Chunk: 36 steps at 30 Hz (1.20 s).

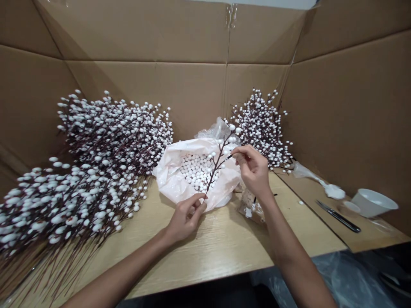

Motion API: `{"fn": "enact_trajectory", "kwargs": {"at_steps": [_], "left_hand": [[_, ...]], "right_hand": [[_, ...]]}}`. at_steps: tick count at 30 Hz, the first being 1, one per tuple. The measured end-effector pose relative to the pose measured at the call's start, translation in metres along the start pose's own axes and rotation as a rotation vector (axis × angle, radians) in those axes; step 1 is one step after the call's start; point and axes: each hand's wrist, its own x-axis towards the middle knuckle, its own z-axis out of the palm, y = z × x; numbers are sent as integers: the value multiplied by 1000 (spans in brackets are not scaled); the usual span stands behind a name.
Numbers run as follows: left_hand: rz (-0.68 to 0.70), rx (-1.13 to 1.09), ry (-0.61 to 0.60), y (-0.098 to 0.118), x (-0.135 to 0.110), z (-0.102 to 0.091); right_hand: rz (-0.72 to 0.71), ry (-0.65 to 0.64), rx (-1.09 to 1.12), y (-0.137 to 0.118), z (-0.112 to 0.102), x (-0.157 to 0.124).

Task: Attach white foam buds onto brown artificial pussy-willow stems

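Note:
My left hand point(188, 217) pinches the lower end of a brown artificial berry stem point(214, 171), which tilts up to the right. White berries sit on its upper tips, while several lower twigs are bare. On the stem's right side, my right hand point(252, 167) is closed on a thin dark stick point(229, 157) whose tip is close to the twigs; its exact kind is unclear. Behind the stem lies an open white plastic bag point(171, 160) full of loose white berries point(197, 171). A small glue-smeared container point(248, 207) stands below my right hand, partly hidden by the forearm.
Piles of white-berried stems lie at the left point(73, 196), back left point(118, 128) and back right point(261, 128). To the right are a dark-handled knife point(338, 216), a white cup point(374, 203) and a plastic bag of white material point(332, 190). Cardboard walls point(186, 34) surround the wooden table point(224, 252).

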Motion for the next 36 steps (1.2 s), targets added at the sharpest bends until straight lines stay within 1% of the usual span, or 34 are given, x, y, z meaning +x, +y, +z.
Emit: {"fn": "enact_trajectory", "kwargs": {"at_steps": [9,20,28,33,36], "left_hand": [[-7,-16,-2,0,0,0],[-39,-30,-17,1,0,-1],[-71,-116,-22,1,-1,-1],[-93,-183,-31,1,-2,-1],[-94,-217,-36,2,-3,-1]], "right_hand": [[68,86,49,5,-7,3],[59,99,85,0,-5,3],[110,132,191,-4,-4,5],[144,94,252,-3,0,12],[121,55,258,-14,1,28]]}}
